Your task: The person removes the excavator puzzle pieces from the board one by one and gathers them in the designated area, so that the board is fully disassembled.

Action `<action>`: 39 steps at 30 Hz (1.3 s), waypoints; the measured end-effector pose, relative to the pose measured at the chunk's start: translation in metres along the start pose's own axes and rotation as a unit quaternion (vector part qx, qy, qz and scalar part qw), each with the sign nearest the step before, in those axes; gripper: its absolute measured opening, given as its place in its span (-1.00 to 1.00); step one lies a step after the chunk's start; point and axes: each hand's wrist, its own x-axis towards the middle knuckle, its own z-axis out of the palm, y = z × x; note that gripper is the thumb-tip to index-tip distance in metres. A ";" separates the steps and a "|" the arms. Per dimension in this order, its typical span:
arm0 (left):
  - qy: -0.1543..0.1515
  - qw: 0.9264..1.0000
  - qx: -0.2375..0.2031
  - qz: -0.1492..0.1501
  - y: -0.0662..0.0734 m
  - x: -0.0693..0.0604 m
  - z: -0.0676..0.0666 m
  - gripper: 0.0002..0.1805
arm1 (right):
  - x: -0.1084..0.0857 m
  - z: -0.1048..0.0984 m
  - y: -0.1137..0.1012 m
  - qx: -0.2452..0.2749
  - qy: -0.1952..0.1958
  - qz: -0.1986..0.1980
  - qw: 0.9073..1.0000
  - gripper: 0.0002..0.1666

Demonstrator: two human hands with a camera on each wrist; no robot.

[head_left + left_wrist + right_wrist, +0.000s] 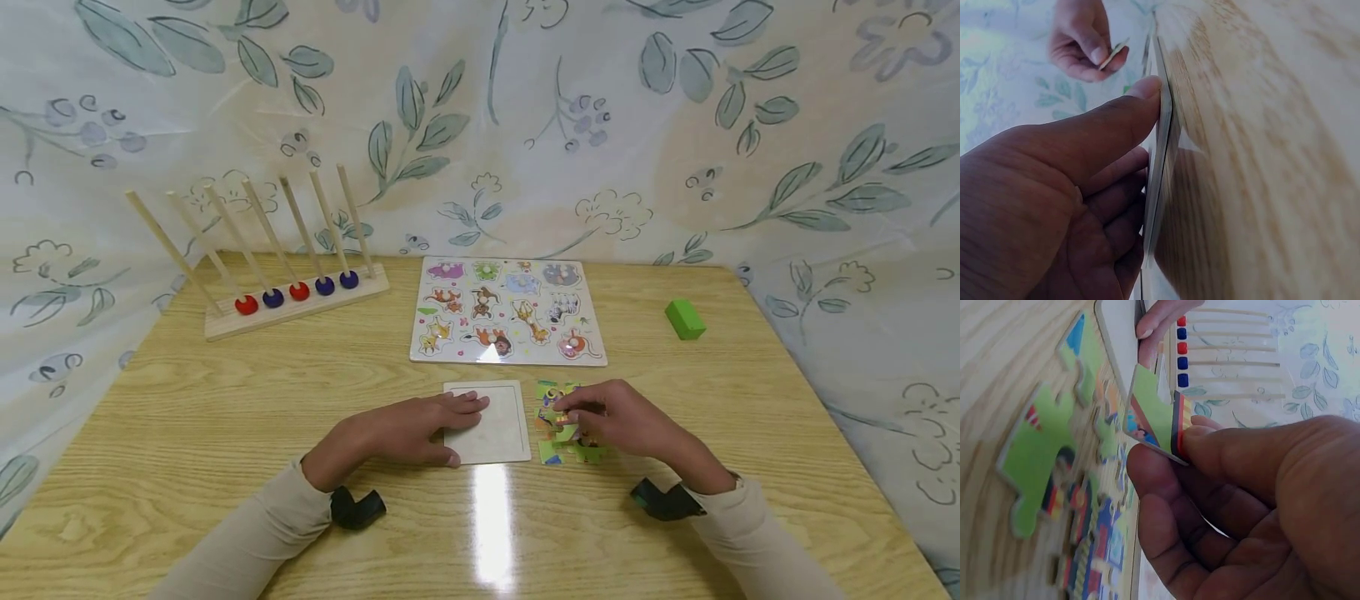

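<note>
A pale square puzzle tray (498, 433) with a thin line near its rim lies flat on the wooden table. My left hand (416, 425) rests on its left part, fingers stretched over the surface and the thumb at the near edge. To the right of the tray, my right hand (630, 421) pinches a green jigsaw piece (1154, 403) between thumb and fingertips, raised above the table. The piece has a dark, red and yellow striped edge. Below that hand lie several loose jigsaw pieces (1032, 444), mostly green with coloured print; the hand partly covers them in the head view.
Behind the tray lies an animal knob puzzle board (510, 312). A wooden peg stand (300, 308) with red and blue beads stands at the back left. A green block (685, 319) sits at the back right. Patterned cloth (525, 125) hangs behind the table.
</note>
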 end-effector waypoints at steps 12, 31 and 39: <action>0.004 1.000 -0.008 -0.001 -0.001 0.000 0.001 -0.21 | -0.013 -0.011 0.013 -0.046 0.030 0.003 0.998 -0.81; -0.004 1.000 -0.017 -0.003 0.000 -0.001 -0.001 -0.22 | -0.034 -0.028 0.027 -0.028 -0.026 0.038 0.999 -0.87; -0.004 1.000 -0.021 -0.007 0.001 -0.001 -0.004 -0.21 | -0.036 -0.034 0.031 -0.042 -0.035 0.038 0.998 -0.88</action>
